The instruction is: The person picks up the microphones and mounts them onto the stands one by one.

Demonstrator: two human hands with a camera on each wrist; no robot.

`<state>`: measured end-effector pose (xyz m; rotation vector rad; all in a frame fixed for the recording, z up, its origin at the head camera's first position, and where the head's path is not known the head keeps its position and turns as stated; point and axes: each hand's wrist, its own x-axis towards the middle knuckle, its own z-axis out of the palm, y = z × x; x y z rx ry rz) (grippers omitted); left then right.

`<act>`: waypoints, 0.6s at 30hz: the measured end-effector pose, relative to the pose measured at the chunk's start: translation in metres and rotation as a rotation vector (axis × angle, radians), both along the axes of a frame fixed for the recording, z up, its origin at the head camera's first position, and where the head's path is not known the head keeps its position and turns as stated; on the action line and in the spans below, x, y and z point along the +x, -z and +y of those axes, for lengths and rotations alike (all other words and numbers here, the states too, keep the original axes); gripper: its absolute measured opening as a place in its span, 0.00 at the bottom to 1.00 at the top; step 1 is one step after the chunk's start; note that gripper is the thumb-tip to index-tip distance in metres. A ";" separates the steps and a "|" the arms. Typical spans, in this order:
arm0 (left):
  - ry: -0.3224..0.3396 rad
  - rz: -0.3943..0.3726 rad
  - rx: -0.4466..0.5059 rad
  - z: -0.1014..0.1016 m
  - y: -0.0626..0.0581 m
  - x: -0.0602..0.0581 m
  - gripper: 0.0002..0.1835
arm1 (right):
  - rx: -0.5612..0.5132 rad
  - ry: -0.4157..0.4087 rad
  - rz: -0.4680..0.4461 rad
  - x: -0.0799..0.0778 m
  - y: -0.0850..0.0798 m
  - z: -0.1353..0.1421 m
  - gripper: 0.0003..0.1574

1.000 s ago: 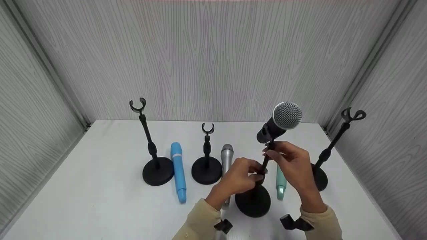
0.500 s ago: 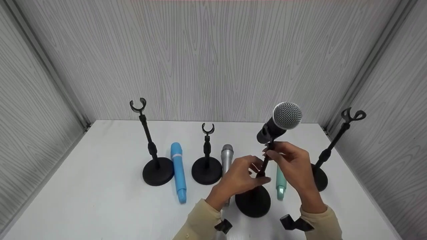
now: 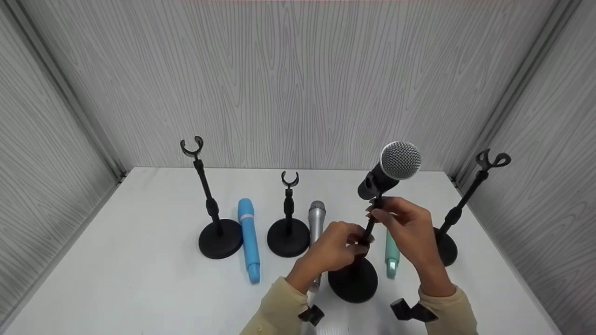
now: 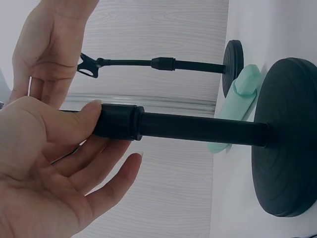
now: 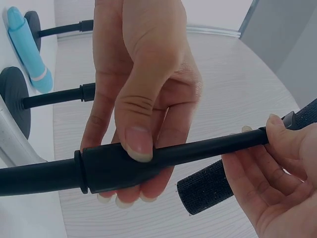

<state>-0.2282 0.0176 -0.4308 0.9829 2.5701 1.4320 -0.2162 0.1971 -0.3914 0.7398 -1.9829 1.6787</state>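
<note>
A black microphone stand (image 3: 352,281) stands upright at front right, bearing a black microphone (image 3: 399,161) with a silver mesh head in its clip. My left hand (image 3: 334,245) pinches the collar (image 4: 119,122) on the stand's pole between thumb and fingers. Higher up, just below the clip, my right hand (image 3: 408,226) pinches the thin upper pole (image 5: 213,149). The silver microphone (image 3: 316,221) lies partly behind my left hand. A mint green microphone (image 3: 392,253) lies on the table by my right hand, its upper end hidden.
Two black stands with bare clips, the tall left stand (image 3: 212,208) and the short middle stand (image 3: 288,228), are on the left. A blue microphone (image 3: 249,239) lies between them. Another bare stand (image 3: 461,204) is at far right. Grey walls (image 3: 298,83) enclose the white table (image 3: 139,260).
My left thumb straightened across the collar half a second ago and is now drawn back, with the fingers curled round it again. My right hand and the stand have stayed in place.
</note>
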 end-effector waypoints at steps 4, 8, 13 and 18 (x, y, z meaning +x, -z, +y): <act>0.020 -0.027 -0.021 0.000 -0.001 0.000 0.13 | 0.015 0.009 0.012 -0.001 -0.001 0.000 0.05; 0.024 -0.024 -0.051 -0.001 -0.001 0.001 0.13 | -0.002 -0.002 0.013 0.000 -0.001 0.000 0.05; -0.024 0.009 -0.029 0.001 0.003 0.001 0.19 | -0.005 0.007 -0.005 0.000 -0.001 0.000 0.04; -0.103 0.081 0.005 0.002 0.006 0.002 0.16 | -0.004 0.020 -0.034 0.001 -0.002 -0.002 0.04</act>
